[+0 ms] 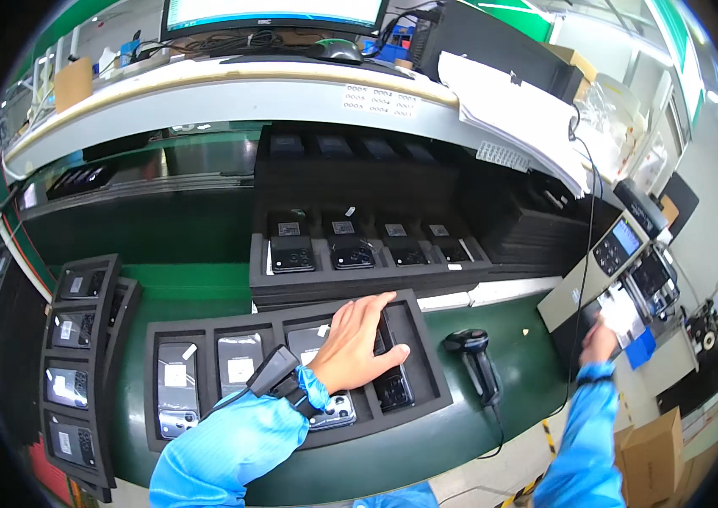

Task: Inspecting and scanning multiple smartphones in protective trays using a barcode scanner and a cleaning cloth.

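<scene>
My left hand (360, 345) lies over the right end of a black foam tray (270, 320), fingers spread and thumb out. Beneath it, a dark phone (394, 388) sits partly hidden in the last slot, its camera end showing. Other slots hold phones, back up, such as the one at the left end (176, 381), with white labels. Strapped at my left wrist is a black device (274, 371). My right hand (599, 343) reaches to the front of a label printer (609, 254), beside a bright white piece (621, 315); its fingertips are blurred, and whether they grip it is unclear.
A handheld barcode scanner (479, 366) lies on the green bench right of the tray, its cable trailing forward. Another phone tray (105, 372) stands left. Stacked foam trays (359, 284) with phones fill the back, below a shelf (240, 97) bearing a monitor. A cardboard box (651, 457) is lower right.
</scene>
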A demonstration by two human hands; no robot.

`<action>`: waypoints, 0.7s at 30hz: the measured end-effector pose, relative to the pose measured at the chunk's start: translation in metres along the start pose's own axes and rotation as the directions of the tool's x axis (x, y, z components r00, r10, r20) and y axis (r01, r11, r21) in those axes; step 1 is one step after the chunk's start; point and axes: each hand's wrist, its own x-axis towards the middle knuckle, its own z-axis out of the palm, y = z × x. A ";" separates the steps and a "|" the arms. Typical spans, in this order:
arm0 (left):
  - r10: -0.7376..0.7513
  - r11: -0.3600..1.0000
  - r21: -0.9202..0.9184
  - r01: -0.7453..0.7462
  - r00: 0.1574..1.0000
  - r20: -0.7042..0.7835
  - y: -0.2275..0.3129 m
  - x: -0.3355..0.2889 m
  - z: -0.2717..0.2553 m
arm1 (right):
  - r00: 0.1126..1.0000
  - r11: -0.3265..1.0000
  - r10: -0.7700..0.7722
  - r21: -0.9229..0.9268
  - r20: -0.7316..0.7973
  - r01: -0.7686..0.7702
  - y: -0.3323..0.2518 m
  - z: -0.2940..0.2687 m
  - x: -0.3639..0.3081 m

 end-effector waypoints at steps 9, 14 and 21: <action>0.014 1.000 -0.017 -0.013 1.000 0.024 -0.004 0.002 0.002 | -0.144 0.862 0.505 -0.487 0.851 0.143 -0.104 0.084 -0.254; 0.028 0.999 -0.034 -0.025 0.998 0.063 -0.007 0.004 0.006 | 0.006 0.799 0.514 -0.481 0.858 0.360 -0.090 0.107 -0.264; 0.071 0.994 0.077 -0.075 0.996 0.055 -0.008 -0.001 0.007 | 0.748 0.606 -0.327 -0.480 0.577 0.635 -0.028 0.074 -0.238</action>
